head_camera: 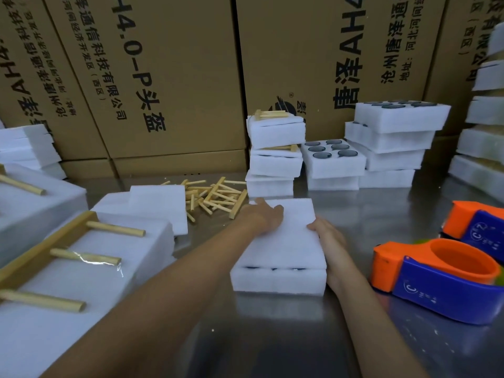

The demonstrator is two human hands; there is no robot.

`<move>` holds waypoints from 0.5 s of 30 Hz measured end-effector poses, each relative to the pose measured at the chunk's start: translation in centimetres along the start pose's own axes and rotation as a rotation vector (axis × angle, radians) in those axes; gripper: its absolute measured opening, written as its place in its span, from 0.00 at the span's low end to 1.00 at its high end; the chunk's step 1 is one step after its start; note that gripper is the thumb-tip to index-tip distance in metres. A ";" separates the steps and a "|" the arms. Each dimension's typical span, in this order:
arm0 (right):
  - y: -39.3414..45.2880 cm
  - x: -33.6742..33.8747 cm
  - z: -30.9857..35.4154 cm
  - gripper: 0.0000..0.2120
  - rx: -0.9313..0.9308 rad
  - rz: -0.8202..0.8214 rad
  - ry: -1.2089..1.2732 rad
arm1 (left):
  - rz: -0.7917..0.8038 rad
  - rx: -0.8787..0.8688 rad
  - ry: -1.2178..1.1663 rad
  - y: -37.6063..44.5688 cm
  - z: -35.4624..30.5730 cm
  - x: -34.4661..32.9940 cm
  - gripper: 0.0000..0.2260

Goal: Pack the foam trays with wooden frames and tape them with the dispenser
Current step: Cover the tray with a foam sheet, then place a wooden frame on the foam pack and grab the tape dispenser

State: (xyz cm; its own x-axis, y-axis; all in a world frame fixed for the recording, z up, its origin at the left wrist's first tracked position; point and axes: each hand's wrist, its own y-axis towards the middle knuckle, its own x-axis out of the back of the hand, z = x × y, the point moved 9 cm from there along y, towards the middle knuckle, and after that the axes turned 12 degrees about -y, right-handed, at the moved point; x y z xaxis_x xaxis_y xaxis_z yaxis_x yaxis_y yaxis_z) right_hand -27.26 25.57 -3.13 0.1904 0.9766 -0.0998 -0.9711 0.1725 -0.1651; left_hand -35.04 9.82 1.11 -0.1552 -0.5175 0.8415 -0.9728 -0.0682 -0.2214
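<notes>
A white foam tray with a foam lid point(289, 241) lies on the steel table in front of me; dark round parts show in the gap between the two layers. My left hand point(266, 214) rests flat on the lid's far left corner, fingers spread. My right hand point(327, 236) grips the lid's right edge. Loose wooden frames point(215, 196) are heaped behind the tray to the left. Two orange and blue tape dispensers point(436, 279) point(474, 225) sit at the right, untouched.
Foam trays with dark round parts are stacked at the back point(275, 154) point(390, 140). Taped foam packs with wooden frames on top point(81, 263) fill the left side. Cardboard boxes point(169, 77) wall off the back. More foam stacks point(485, 132) stand at the right edge.
</notes>
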 end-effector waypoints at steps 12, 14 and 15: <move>1.6 -0.4 -0.5 0.16 -0.002 0.044 0.082 | -0.358 -0.073 -0.084 8.8 6.4 4.1 0.20; 1.9 -0.4 -0.5 0.16 0.006 0.047 0.085 | -0.416 -0.118 -0.087 8.9 6.7 4.0 0.12; 2.0 -0.3 -0.5 0.16 0.007 0.048 0.085 | -0.449 -0.121 -0.141 9.0 6.9 4.0 0.11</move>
State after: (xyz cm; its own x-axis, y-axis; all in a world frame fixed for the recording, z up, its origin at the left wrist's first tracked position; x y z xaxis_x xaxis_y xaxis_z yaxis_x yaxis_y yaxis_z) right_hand -29.20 25.54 -3.94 0.1550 0.9694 -0.1906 -0.9803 0.1269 -0.1517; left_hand -43.20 1.22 -0.94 0.3014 -0.5705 0.7640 -0.9525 -0.2163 0.2142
